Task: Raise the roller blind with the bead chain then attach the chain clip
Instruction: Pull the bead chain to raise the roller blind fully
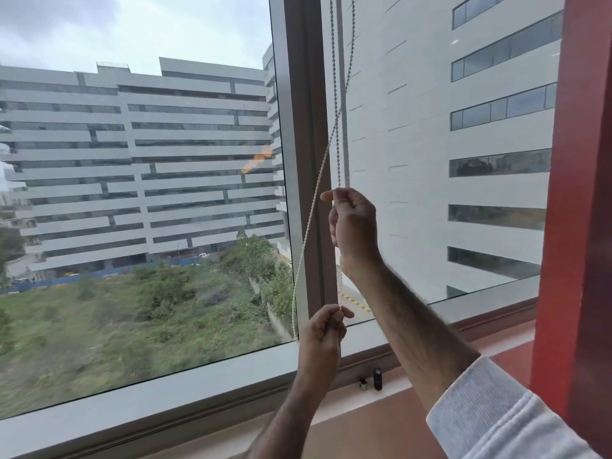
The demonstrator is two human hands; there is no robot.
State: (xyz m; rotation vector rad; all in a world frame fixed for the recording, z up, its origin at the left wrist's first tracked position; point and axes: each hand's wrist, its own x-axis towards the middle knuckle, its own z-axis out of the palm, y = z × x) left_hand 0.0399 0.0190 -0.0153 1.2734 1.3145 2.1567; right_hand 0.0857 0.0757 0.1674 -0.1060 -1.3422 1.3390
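A white bead chain (pixel 335 94) hangs in a loop in front of the grey window mullion (pixel 303 154). My right hand (pixel 352 223) is closed on one strand at mid height. My left hand (pixel 323 336) is lower, pinching the same strand between thumb and fingers. The other strand swings out to the left and curves down to the left hand. The roller blind itself is out of view above. A small dark clip-like part (pixel 377 378) and a smaller piece (pixel 363 384) stand on the sill below the hands.
A large glass pane (pixel 139 193) fills the left, a second pane (pixel 430 160) the right. A red wall post (pixel 576 193) stands at the right edge. The brown sill (pixel 381 425) runs below the window frame.
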